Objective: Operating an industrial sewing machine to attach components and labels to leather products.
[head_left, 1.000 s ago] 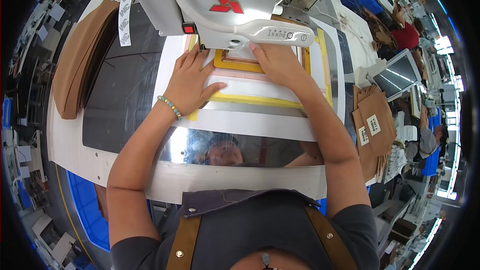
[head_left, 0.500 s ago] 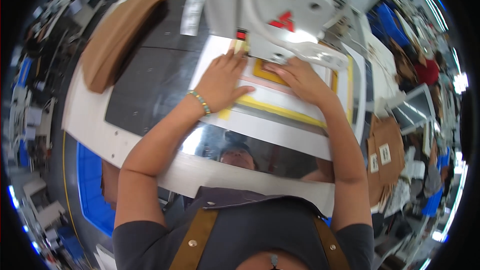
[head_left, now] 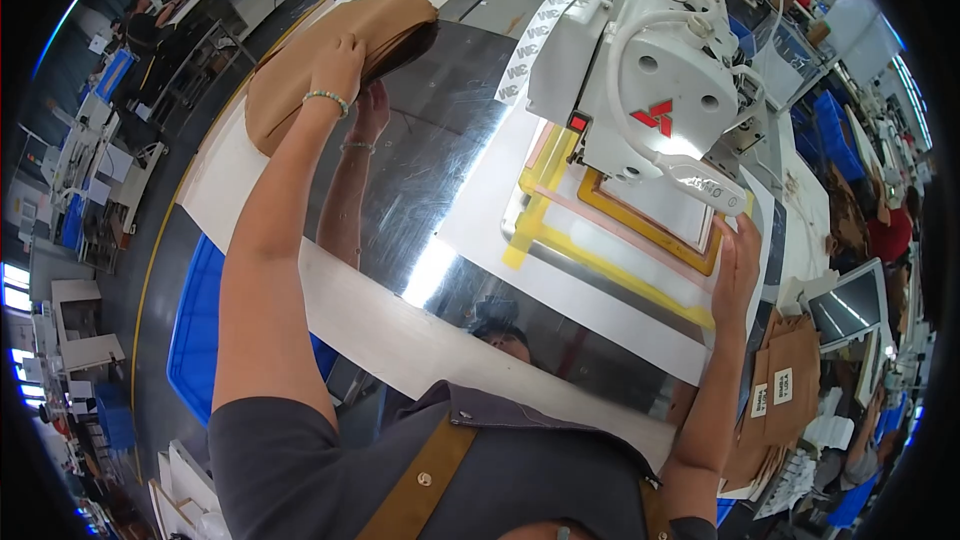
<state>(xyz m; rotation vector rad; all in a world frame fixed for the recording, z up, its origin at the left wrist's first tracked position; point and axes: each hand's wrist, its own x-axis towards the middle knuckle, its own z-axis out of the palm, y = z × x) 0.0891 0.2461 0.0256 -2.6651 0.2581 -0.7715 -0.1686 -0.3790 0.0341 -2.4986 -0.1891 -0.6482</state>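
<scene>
My left hand (head_left: 338,68), with a beaded bracelet, is on a stack of brown pieces (head_left: 290,90) at the upper left, fingers curled on the top piece; its thumb is hidden. The hand is mirrored in the shiny metal plate (head_left: 445,70). My right hand (head_left: 735,250) has loosely bent fingers at the right corner of a yellow-orange rectangular frame (head_left: 645,225), just below a white handle (head_left: 705,182). The frame lies on a white template (head_left: 560,285) with yellow and pink tape, under a grey-white sewing machine head (head_left: 650,70).
A strip of white backed tape (head_left: 535,35) hangs left of the machine head. A blue bin (head_left: 195,310) stands below the table's left side. Brown panels (head_left: 780,380) and a screen (head_left: 845,305) are at the right. Other people (head_left: 150,25) work at surrounding benches.
My left hand has left the template and moved up-left onto the brown stack. My right hand has shifted rightward to the frame's corner. The view has swung left.
</scene>
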